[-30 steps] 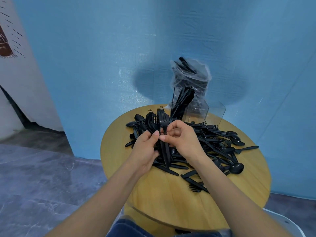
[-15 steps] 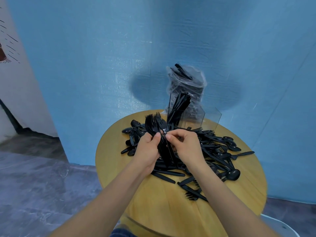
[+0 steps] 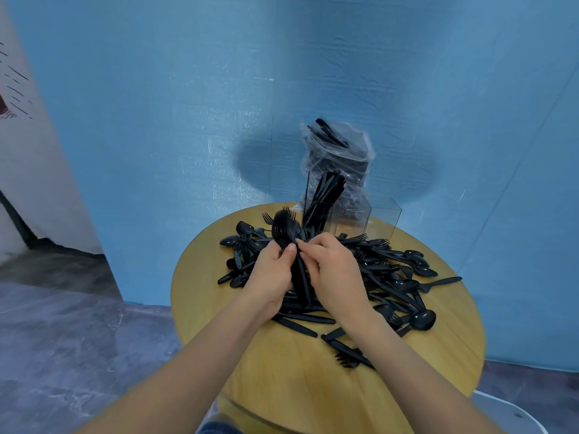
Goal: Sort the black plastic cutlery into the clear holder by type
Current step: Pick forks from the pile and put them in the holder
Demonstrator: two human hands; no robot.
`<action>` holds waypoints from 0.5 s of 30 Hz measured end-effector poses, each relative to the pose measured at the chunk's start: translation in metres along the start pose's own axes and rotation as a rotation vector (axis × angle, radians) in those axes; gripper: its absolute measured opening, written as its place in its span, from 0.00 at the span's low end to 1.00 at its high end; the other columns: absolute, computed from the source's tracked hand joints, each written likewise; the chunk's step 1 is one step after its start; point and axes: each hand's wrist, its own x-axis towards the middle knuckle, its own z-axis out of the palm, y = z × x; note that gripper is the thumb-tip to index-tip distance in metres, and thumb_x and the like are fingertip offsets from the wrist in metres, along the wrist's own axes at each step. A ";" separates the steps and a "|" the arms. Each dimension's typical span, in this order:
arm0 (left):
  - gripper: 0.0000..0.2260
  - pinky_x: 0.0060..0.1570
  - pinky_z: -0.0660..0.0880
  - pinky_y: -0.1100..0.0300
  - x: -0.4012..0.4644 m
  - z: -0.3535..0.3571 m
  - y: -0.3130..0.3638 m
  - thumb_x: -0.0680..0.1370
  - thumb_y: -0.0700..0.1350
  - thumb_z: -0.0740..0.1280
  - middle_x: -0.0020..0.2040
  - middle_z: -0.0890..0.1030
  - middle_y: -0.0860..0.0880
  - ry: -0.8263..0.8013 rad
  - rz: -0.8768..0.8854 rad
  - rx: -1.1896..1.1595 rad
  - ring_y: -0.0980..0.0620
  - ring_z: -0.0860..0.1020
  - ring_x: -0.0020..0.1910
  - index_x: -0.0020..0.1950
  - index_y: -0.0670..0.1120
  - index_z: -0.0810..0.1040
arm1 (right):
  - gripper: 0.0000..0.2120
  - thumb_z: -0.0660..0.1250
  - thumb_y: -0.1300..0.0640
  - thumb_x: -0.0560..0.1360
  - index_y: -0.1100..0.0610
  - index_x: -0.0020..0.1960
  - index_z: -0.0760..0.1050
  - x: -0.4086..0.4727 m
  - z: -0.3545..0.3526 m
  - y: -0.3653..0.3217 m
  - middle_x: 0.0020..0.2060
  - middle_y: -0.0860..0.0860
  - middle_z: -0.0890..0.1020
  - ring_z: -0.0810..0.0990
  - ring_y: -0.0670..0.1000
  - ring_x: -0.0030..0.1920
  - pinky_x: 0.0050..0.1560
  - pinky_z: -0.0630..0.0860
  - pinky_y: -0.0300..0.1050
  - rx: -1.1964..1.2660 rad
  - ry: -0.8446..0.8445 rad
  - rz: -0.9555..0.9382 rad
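Note:
A bunch of black plastic forks (image 3: 283, 228) stands upright over the table's middle, tines up. My left hand (image 3: 271, 275) grips the bunch's handles. My right hand (image 3: 333, 274) pinches the handles from the right side, thumb and forefinger touching the bunch just below the tines. A loose pile of black cutlery (image 3: 391, 277) with spoons, forks and knives spreads over the round wooden table (image 3: 282, 371). Behind the hands stands the clear holder (image 3: 380, 216); its left compartment holds several black knives (image 3: 324, 198), the right compartment looks bare.
A clear plastic bag (image 3: 340, 151) with more black cutlery stands behind the holder against the blue wall. A white seat edge (image 3: 507, 415) shows at the lower right. Grey floor lies to the left of the table.
The fork bunch has been drawn tighter together and both hands sit closer around its handles. The view has shifted, so the table appears slightly further right.

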 end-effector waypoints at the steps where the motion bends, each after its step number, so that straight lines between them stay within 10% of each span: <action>1: 0.10 0.57 0.76 0.45 0.002 0.000 -0.001 0.83 0.43 0.55 0.54 0.80 0.40 -0.012 0.015 0.023 0.43 0.79 0.54 0.57 0.41 0.73 | 0.11 0.63 0.61 0.78 0.60 0.57 0.80 0.001 -0.002 0.002 0.42 0.53 0.77 0.75 0.50 0.40 0.40 0.75 0.44 0.020 -0.015 0.021; 8: 0.12 0.57 0.76 0.50 0.020 0.011 0.009 0.83 0.44 0.55 0.56 0.78 0.42 -0.087 0.070 0.084 0.48 0.78 0.55 0.60 0.38 0.70 | 0.09 0.66 0.60 0.77 0.55 0.54 0.82 0.023 -0.021 0.017 0.41 0.49 0.77 0.73 0.41 0.40 0.40 0.67 0.25 0.255 -0.098 0.167; 15: 0.07 0.40 0.76 0.61 0.038 0.025 0.029 0.83 0.40 0.54 0.40 0.72 0.49 -0.442 0.008 0.016 0.55 0.74 0.35 0.50 0.42 0.71 | 0.16 0.68 0.60 0.76 0.59 0.63 0.73 0.065 -0.046 0.052 0.38 0.49 0.77 0.76 0.44 0.35 0.36 0.72 0.34 0.696 -0.169 0.409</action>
